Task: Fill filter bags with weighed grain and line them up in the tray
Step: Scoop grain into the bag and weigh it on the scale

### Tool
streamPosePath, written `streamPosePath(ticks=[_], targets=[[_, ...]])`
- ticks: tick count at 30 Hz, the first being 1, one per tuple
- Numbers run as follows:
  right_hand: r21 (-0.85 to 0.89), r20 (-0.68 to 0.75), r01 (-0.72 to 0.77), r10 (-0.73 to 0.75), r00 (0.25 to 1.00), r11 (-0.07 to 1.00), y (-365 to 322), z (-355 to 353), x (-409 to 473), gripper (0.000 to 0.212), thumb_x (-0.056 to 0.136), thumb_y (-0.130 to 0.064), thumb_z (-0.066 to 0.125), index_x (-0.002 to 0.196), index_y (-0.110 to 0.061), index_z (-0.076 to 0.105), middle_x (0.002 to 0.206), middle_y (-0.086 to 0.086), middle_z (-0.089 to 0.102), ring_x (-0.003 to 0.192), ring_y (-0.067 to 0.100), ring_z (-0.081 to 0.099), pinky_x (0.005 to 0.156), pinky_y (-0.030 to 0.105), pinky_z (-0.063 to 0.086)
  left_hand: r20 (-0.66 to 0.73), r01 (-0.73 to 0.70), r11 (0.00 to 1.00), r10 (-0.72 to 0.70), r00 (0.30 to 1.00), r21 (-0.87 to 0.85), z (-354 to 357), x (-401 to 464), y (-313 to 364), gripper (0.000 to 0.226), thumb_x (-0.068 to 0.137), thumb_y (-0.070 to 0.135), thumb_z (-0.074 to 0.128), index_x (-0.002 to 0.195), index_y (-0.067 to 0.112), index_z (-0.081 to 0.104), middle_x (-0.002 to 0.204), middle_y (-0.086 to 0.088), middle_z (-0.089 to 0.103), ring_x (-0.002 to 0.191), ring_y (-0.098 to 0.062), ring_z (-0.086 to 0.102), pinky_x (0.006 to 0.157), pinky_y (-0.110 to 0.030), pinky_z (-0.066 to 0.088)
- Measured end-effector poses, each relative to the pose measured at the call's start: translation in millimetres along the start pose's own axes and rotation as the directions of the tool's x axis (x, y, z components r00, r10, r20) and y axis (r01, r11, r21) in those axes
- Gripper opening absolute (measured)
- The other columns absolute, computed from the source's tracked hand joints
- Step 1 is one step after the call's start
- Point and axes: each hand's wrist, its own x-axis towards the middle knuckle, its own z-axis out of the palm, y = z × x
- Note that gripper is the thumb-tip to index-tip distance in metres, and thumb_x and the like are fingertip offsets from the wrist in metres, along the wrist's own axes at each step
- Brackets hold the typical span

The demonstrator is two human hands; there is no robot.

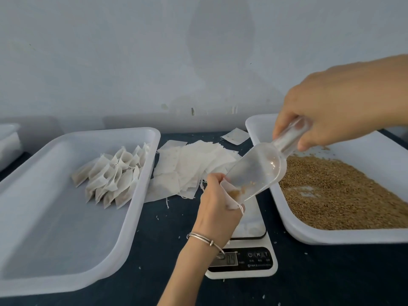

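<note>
About a dozen filled bags [112, 173] line the tray [66, 250]; left hand [217, 208] pinches another bag [231, 196] while right hand's [331, 109] grip, curled on the scoop [260, 168], pours grain [239, 191], many empty bags [189, 166] remaining

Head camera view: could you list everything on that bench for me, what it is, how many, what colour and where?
Tray: one, white, on the left.
Filled filter bags: a bunch, too overlapped to count, white, leaning in rows at the far end of the left tray.
Empty filter bags: a loose pile, white, on the dark tabletop between the trays.
Grain tray: one, white, on the right, holding brown grain.
Scale: one, white with a black panel, centre front.
Scoop: one, clear plastic, tipped over the scale.
Bracelet: one, silver, left wrist.
Left hand: holds a white filter bag at the scoop's lip.
Right hand: grips the scoop's handle.
</note>
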Motion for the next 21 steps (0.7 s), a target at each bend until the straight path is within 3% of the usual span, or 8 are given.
streamPosePath(ticks=[2,4,9,12,15,18,21], targets=[[0.0,0.025,-0.026,0.026,0.999,1.0,9.7,6.4,5.5,0.042,0.033,-0.077,0.052,0.074,-0.077,0.042,0.077,-0.049,0.049,0.046,-0.012,0.045,0.042,0.023,0.049,0.011,0.011,0.999,-0.011,1.0,-0.03,2.5,-0.4,0.2,0.039,0.081,-0.007,0.051,0.106,0.018,0.035,0.084,0.009,0.045,0.075,-0.008,0.046,0.064,-0.009,0.043],[0.042,0.021,-0.036,0.035,0.999,0.998,13.1,11.1,8.5,0.043,0.033,-0.077,0.057,0.075,-0.076,0.043,0.062,-0.034,0.052,0.054,-0.005,0.052,0.052,0.032,0.054,0.03,0.028,0.995,-0.026,0.999,-0.097,4.9,-1.7,0.9,0.038,0.078,-0.013,0.04,0.106,0.014,0.037,0.083,0.007,0.042,0.072,-0.007,0.043,0.067,-0.014,0.049],[0.135,0.011,-0.051,0.05,0.999,0.99,-3.3,-1.7,-9.6,0.033,0.038,-0.076,0.047,0.071,-0.075,0.046,0.062,-0.036,0.05,0.059,-0.008,0.053,0.057,0.026,0.051,0.028,0.053,0.992,-0.05,0.998,-0.112,4.1,-2.3,-3.0,0.036,0.086,-0.006,0.052,0.096,0.025,0.037,0.084,0.006,0.044,0.069,-0.003,0.049,0.057,-0.007,0.043],[0.201,0.116,-0.132,0.11,0.987,0.971,6.9,-7.3,-24.8,0.023,0.051,-0.075,0.045,0.073,-0.071,0.048,0.077,-0.039,0.047,0.075,-0.013,0.049,0.061,0.014,0.036,-0.01,0.026,0.99,-0.028,1.0,-0.142,-7.3,3.6,-6.5,0.034,0.084,-0.007,0.055,0.088,0.023,0.039,0.089,0.008,0.048,0.067,0.009,0.049,0.058,-0.008,0.041],[0.272,0.234,-0.32,0.26,0.937,0.908,33.1,15.0,-39.5,0.029,0.075,-0.052,0.063,0.104,-0.054,0.057,0.101,-0.024,0.058,0.091,-0.002,0.053,0.079,0.023,0.041,-0.05,-0.017,0.991,0.01,0.999,-0.131,-24.5,12.7,-10.0,0.031,0.082,-0.009,0.055,0.088,0.018,0.041,0.089,0.006,0.049,0.068,0.005,0.049,0.061,-0.007,0.04],[0.105,0.279,-0.519,0.476,0.834,0.848,62.1,59.9,-44.7,0.039,0.084,-0.033,0.067,0.123,-0.027,0.061,0.13,-0.001,0.058,0.114,0.019,0.054,0.095,0.031,0.04,-0.023,-0.031,0.996,0.029,0.999,-0.089,-33.0,19.1,-13.2,0.026,0.082,-0.009,0.056,0.09,0.012,0.042,0.09,0.005,0.049,0.07,0.0,0.049,0.063,-0.008,0.039],[-0.064,0.295,-0.609,0.598,0.745,0.791,64.6,96.5,-45.3,0.038,0.089,-0.043,0.057,0.126,-0.036,0.056,0.133,-0.008,0.056,0.115,0.019,0.056,0.096,0.037,0.046,0.005,-0.034,0.997,0.034,0.999,-0.074,-28.8,19.7,-13.2,0.03,0.081,-0.01,0.054,0.09,0.016,0.042,0.082,0.005,0.05,0.062,0.005,0.046,0.06,-0.009,0.04]])
